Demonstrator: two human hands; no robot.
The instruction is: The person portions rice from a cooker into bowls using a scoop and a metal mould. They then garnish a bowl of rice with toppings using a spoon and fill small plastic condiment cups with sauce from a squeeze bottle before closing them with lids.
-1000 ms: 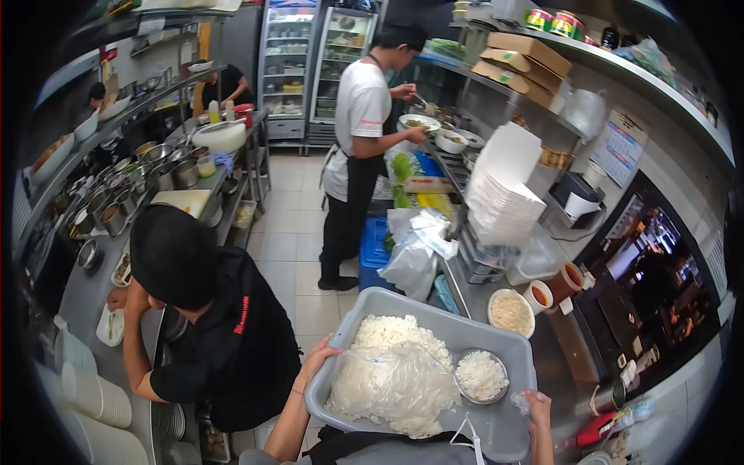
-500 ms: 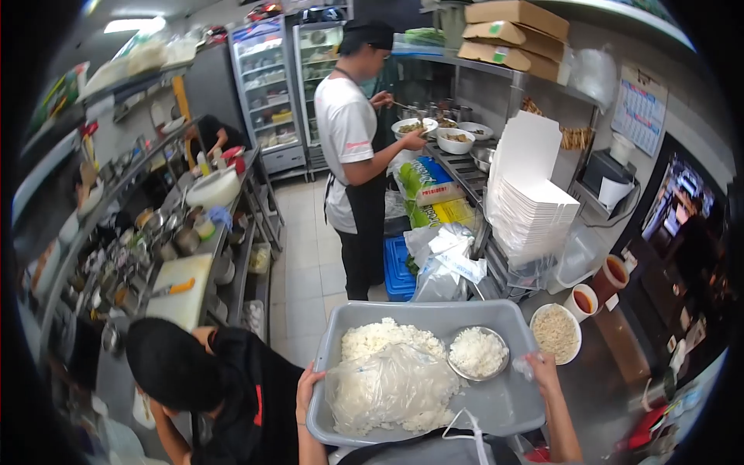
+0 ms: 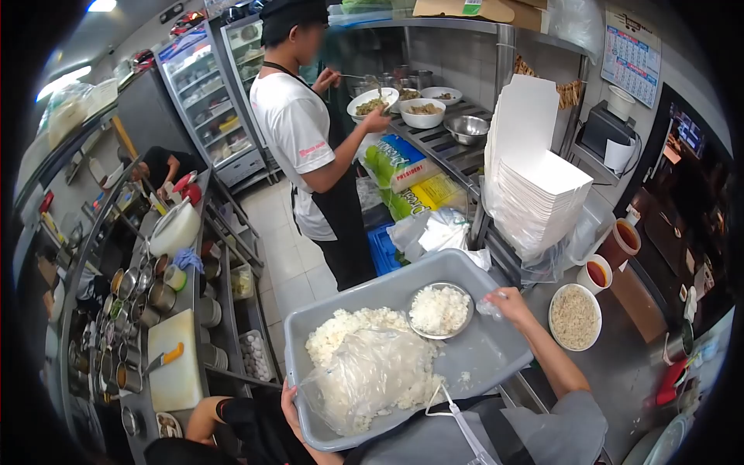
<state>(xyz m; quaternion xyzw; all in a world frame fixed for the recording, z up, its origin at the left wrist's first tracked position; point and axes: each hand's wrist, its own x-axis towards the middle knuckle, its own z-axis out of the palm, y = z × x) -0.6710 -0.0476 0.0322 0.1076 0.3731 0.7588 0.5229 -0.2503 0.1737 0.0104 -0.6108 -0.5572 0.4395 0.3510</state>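
Note:
A grey plastic tub (image 3: 496, 353) is held in front of my body, its right end angled farther away. It holds a mound of white rice (image 3: 341, 329), partly covered by a clear plastic bag (image 3: 380, 372). A metal bowl of rice (image 3: 440, 310) sits inside near the far wall. My left hand (image 3: 291, 411) is closed on the tub's near left end, its fingers partly hidden. At the right rim, my right hand (image 3: 508, 304) grips the tub with crumpled clear plastic (image 3: 488, 310) at its fingers.
A person in a white shirt (image 3: 298, 124) stands ahead, handling a white bowl (image 3: 372, 105). Stacked white boxes (image 3: 542, 186) and a tub of brown grain-like food (image 3: 575, 316) are on the right. A knife (image 3: 167, 356) lies on a cutting board (image 3: 172, 387) at left.
The tub has turned, its right end swinging away and its left end coming nearer me. My hands moved with it. The black-capped person at lower left is now mostly out of view.

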